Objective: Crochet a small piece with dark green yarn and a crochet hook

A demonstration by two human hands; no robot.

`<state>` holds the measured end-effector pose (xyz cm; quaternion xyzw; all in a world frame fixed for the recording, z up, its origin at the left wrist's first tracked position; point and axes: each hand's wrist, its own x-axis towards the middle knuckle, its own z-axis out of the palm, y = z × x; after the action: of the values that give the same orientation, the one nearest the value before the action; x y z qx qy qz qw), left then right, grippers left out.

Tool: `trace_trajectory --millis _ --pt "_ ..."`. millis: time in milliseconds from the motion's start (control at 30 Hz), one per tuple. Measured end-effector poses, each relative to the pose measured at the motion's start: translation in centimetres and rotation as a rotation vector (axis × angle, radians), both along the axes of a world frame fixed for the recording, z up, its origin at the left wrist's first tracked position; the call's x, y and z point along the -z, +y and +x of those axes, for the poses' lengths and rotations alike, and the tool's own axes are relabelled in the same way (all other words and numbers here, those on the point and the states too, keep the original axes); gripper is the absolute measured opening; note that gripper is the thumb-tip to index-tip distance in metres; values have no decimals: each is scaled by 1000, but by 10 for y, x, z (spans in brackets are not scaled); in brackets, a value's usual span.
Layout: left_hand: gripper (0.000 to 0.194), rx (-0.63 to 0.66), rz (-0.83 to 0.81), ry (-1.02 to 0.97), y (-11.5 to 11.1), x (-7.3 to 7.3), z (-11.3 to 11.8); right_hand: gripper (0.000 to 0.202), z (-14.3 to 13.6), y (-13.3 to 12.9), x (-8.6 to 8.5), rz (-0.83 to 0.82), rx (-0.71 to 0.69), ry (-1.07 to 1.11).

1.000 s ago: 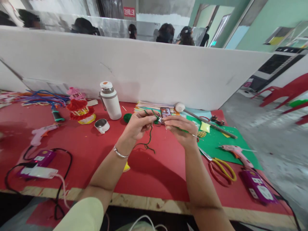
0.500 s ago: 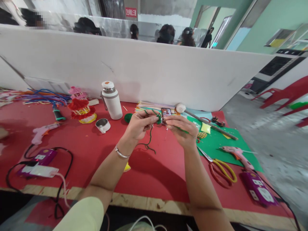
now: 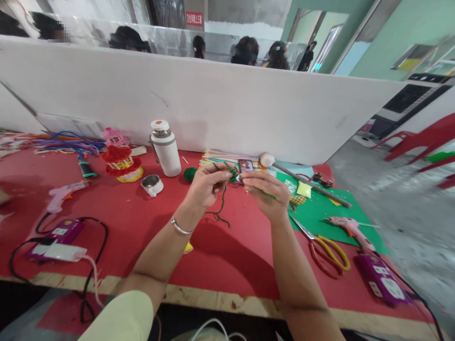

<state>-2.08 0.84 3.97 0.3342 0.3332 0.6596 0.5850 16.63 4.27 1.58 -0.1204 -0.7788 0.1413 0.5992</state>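
My left hand (image 3: 208,186) pinches a small piece of green yarn work (image 3: 233,175), and a green strand loops over its fingers. My right hand (image 3: 268,192) is closed at the right side of that piece, around a thin tool with a green shaft (image 3: 267,194), mostly hidden by the fingers. A loose yarn tail (image 3: 222,203) hangs from the piece down to the red table. Behind my left hand sits a green yarn ball (image 3: 190,174). A phone with a lit screen (image 3: 246,166) lies just behind the piece.
A white thermos (image 3: 167,151) and metal cup (image 3: 152,184) stand left, near a red and pink craft (image 3: 121,161). Scissors (image 3: 322,248) and a pink glue gun (image 3: 350,227) lie right; another glue gun (image 3: 62,198) lies left. A white partition (image 3: 195,99) rises behind.
My right hand has moved slightly left, closer to the green yarn piece. My left hand has barely moved and keeps its pinch.
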Motion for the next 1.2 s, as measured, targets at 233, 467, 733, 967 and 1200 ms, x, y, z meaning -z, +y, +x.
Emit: trace_trajectory --millis 233,467,733,967,1200 --pt "28 -121 75 48 -1 5 11 20 -4 -5 -1 -45 96 44" --pt "25 -233 91 22 1 11 23 21 -22 -10 10 35 245 85" --pt "30 -171 53 -40 2 7 18 22 -29 -11 16 88 255 119" --pt "35 -105 42 -1 0 3 13 19 -23 -9 11 13 171 117" --pt "25 -276 133 77 5 13 23 23 -26 -7 17 32 264 73"
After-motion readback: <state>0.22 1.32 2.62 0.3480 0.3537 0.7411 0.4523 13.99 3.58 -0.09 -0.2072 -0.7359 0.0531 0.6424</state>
